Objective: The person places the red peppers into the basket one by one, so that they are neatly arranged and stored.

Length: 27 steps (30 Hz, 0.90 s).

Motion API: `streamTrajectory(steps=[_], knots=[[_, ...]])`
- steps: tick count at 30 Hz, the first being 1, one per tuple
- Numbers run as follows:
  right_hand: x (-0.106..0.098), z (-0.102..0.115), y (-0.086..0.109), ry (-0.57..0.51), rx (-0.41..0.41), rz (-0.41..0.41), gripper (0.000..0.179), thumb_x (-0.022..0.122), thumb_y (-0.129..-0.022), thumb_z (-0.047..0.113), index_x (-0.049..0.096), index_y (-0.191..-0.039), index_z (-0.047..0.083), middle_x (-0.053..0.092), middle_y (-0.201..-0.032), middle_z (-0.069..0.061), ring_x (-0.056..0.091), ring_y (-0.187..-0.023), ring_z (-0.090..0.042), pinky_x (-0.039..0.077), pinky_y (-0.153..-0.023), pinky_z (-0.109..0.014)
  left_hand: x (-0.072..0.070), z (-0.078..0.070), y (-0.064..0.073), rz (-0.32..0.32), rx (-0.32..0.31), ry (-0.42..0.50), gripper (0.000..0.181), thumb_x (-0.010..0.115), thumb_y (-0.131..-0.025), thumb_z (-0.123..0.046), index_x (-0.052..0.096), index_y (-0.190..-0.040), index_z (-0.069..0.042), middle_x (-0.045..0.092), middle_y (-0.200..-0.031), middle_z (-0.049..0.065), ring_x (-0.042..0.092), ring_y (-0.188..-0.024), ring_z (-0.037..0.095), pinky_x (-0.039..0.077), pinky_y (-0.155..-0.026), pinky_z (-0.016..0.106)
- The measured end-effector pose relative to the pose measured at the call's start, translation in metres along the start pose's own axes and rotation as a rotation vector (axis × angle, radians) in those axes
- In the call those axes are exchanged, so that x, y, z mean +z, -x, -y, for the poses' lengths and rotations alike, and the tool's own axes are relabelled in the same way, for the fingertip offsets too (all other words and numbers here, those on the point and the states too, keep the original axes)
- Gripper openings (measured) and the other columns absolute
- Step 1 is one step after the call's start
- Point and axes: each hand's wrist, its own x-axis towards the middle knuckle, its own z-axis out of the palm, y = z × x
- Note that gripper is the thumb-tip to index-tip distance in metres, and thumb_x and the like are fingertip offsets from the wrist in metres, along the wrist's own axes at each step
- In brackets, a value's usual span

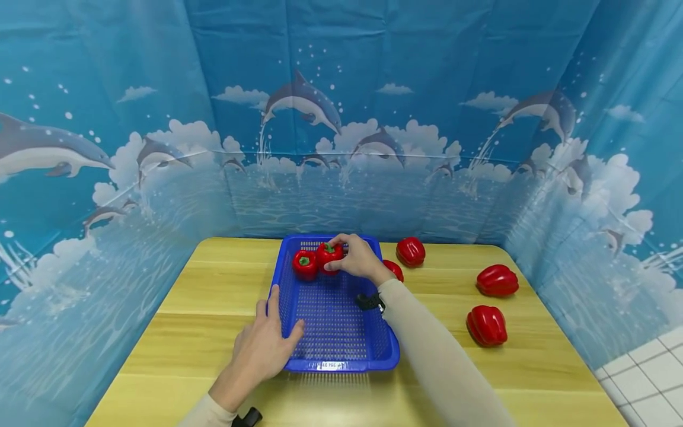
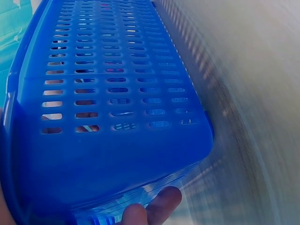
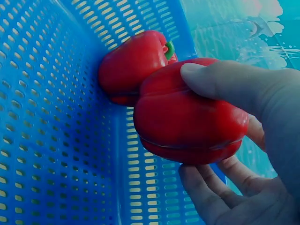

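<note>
A blue perforated plastic basket (image 1: 331, 365) stands on the table in front of me. My left hand (image 1: 264, 344) holds its near left corner, thumb over the rim and fingers along the outer side; two fingertips (image 2: 165, 204) show low beside the wall in the left wrist view. In the basket's far part, my right hand (image 1: 358, 258) grips a red bell pepper (image 3: 187, 112) between thumb and fingers. Its green stem shows in the head view. Touching it or just beside it is a second red bell pepper (image 1: 305, 265) with a green stem.
Right of the basket, one red pepper (image 1: 411, 252) lies at the back and another (image 1: 393, 270) is partly hidden by my right arm. Two more, a far one (image 1: 497, 280) and a nearer one (image 1: 487, 325), lie toward the table's right edge. A dolphin-print curtain (image 1: 341, 196) hangs behind.
</note>
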Motion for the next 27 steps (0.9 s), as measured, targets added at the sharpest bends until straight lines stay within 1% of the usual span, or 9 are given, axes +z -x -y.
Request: streamTrajectory(steps=[5,9,12,15,16,19,22,24,27], knots=[[0.002,-0.003,0.0,0.025,0.017,-0.025,0.055,0.099,-0.096,0.019,0.077,-0.146,0.016,0.072,-0.156,-0.013,0.073,-0.141,-0.04,0.069,-0.11,-0.055,0.002,0.002,0.001,-0.006,-0.008,0.003,0.11,0.07,-0.111,-0.059,0.01,-0.188,-0.009,0.049,-0.172,0.032,0.064,-0.072,0.028,0.061,-0.059,0.042],[0.001,-0.003,0.002,0.049,0.028,-0.025,0.055,0.099,-0.095,0.018,0.077,-0.146,0.017,0.068,-0.156,-0.015,0.072,-0.138,-0.04,0.068,-0.111,-0.056,0.001,0.001,-0.001,-0.014,-0.003,0.006,0.11,0.07,-0.111,-0.059,0.01,-0.188,-0.009,0.049,-0.172,0.032,0.064,-0.07,0.027,0.06,-0.059,0.042],[0.001,-0.003,0.002,0.063,0.027,-0.022,0.055,0.1,-0.095,0.016,0.078,-0.146,0.016,0.069,-0.154,-0.017,0.071,-0.134,-0.039,0.068,-0.112,-0.056,0.001,0.0,-0.002,-0.017,0.001,0.005,0.109,0.069,-0.111,-0.059,0.01,-0.188,-0.01,0.049,-0.172,0.032,0.064,-0.069,0.027,0.059,-0.059,0.041],[0.002,-0.003,0.0,0.09,0.013,-0.015,0.055,0.1,-0.094,0.015,0.078,-0.144,0.014,0.07,-0.152,-0.017,0.071,-0.129,-0.036,0.068,-0.111,-0.055,-0.001,0.0,-0.002,-0.017,0.003,0.008,0.109,0.069,-0.111,-0.059,0.01,-0.189,-0.01,0.049,-0.171,0.033,0.064,-0.071,0.027,0.06,-0.059,0.041],[0.003,-0.006,-0.002,0.109,-0.004,-0.015,0.054,0.101,-0.093,0.016,0.078,-0.143,0.013,0.072,-0.15,-0.017,0.07,-0.125,-0.035,0.068,-0.108,-0.053,-0.001,0.001,-0.002,-0.018,0.005,0.009,0.109,0.069,-0.111,-0.059,0.01,-0.189,-0.01,0.049,-0.171,0.033,0.065,-0.071,0.028,0.061,-0.059,0.041],[0.004,-0.009,-0.004,0.152,-0.022,-0.004,0.051,0.101,-0.092,0.016,0.079,-0.138,0.012,0.074,-0.145,-0.016,0.067,-0.123,-0.031,0.067,-0.107,-0.05,-0.002,0.001,-0.002,-0.012,0.003,0.007,0.108,0.069,-0.112,-0.058,0.01,-0.189,-0.01,0.048,-0.172,0.033,0.066,-0.072,0.028,0.061,-0.059,0.041],[0.006,-0.012,-0.007,0.178,-0.035,0.01,0.049,0.102,-0.092,0.017,0.08,-0.135,0.012,0.076,-0.141,-0.015,0.065,-0.124,-0.031,0.065,-0.109,-0.052,-0.002,0.001,-0.002,-0.008,0.001,0.008,0.109,0.069,-0.112,-0.059,0.01,-0.188,-0.009,0.047,-0.173,0.033,0.066,-0.071,0.028,0.06,-0.058,0.04],[0.006,-0.013,-0.008,0.174,-0.028,0.016,0.049,0.102,-0.091,0.015,0.08,-0.135,0.012,0.077,-0.142,-0.016,0.065,-0.129,-0.034,0.063,-0.114,-0.057,-0.001,0.002,-0.001,-0.006,0.0,0.007,0.108,0.069,-0.112,-0.059,0.01,-0.188,-0.009,0.047,-0.174,0.033,0.066,-0.071,0.028,0.06,-0.058,0.04],[0.009,-0.021,-0.011,0.17,-0.027,0.021,0.05,0.103,-0.089,0.016,0.08,-0.134,0.011,0.078,-0.144,-0.017,0.068,-0.133,-0.038,0.062,-0.117,-0.06,0.0,0.002,-0.001,-0.006,0.002,0.006,0.108,0.069,-0.112,-0.058,0.011,-0.188,-0.009,0.048,-0.173,0.032,0.065,-0.069,0.029,0.059,-0.057,0.04]])
